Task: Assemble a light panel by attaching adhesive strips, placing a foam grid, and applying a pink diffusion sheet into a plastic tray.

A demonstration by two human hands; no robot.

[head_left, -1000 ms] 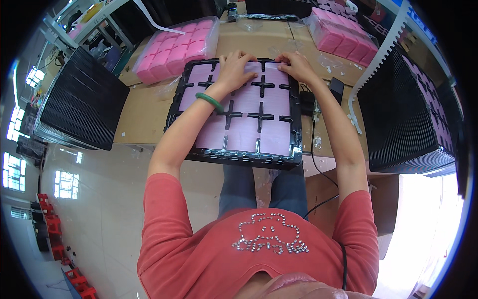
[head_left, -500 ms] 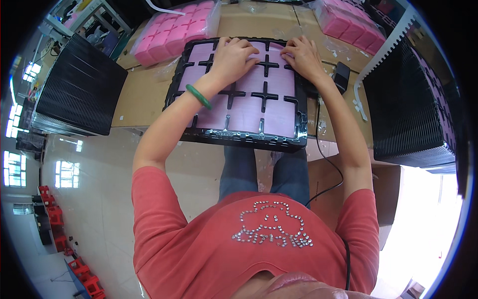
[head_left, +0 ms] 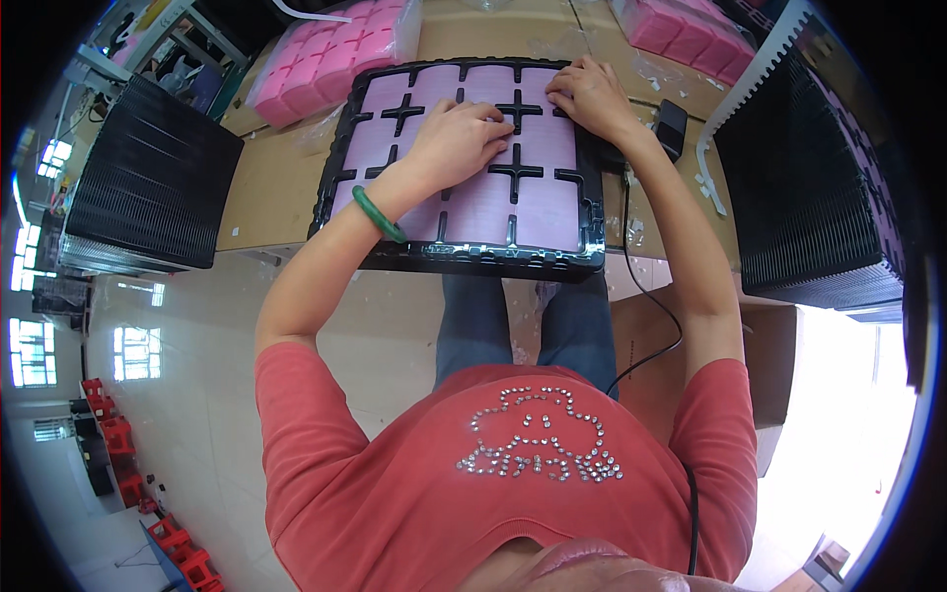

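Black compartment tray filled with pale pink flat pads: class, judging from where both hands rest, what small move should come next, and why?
Probably slide both palms toward the near row, pressing as they go. The left hand lies flat mid-tray and the right hand on the far right corner of the black compartment tray, so the pale pink flat pads in the near row lie uncovered, not pressed by either hand.

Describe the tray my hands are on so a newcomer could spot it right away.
On the brown worktable, directly before the person, lies a flat black tray filled with pale pink rectangular pads; the left hand and right hand press on it. Unlike the ribbed black stacks at either side, it shows black cross-shaped dividers.
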